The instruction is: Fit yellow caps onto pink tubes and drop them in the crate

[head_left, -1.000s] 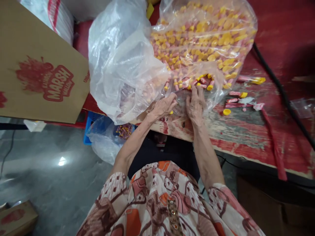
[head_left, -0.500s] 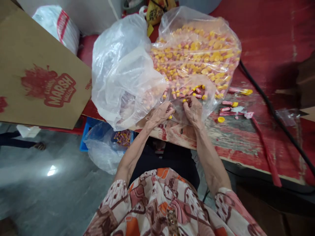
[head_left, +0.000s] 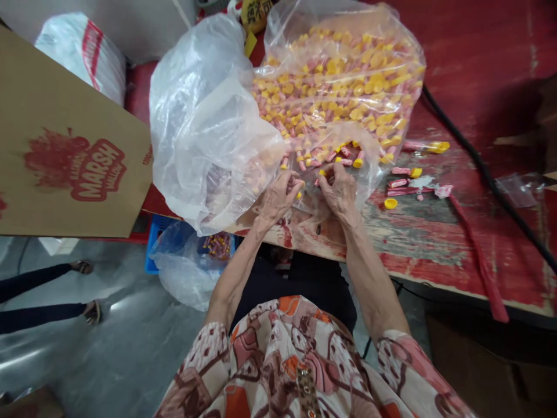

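Note:
A clear plastic bag (head_left: 369, 17) full of small pink-wrapped candy tubes with yellow caps lies across the bench before me. At its open mouth, several capped tubes (head_left: 343, 157) spill out in front of my fingers. My left hand (head_left: 276, 196) is closed, with a pink candy tube (head_left: 296, 183) at its fingertips and a yellow cap showing below. My right hand (head_left: 342, 190) pinches another candy tube (head_left: 317, 181), whose yellow cap sits near the thumb and forefinger. The two hands are a short way apart, above the bag's lower edge.
Left of the hands bulges a cloudy plastic bag (head_left: 195, 116), beside a printed carton (head_left: 73, 145). Below the bench stands a blue basket (head_left: 152, 247) with more tubes. Loose tubes, a yellow cap (head_left: 390, 204) and a black cable (head_left: 483, 171) lie at right. Another person's legs (head_left: 43, 316) show left.
My view has shifted slightly, and another person's legs have come further into sight at left. Both hands stay at the bag's mouth; more of the tube in my right fingers now shows.

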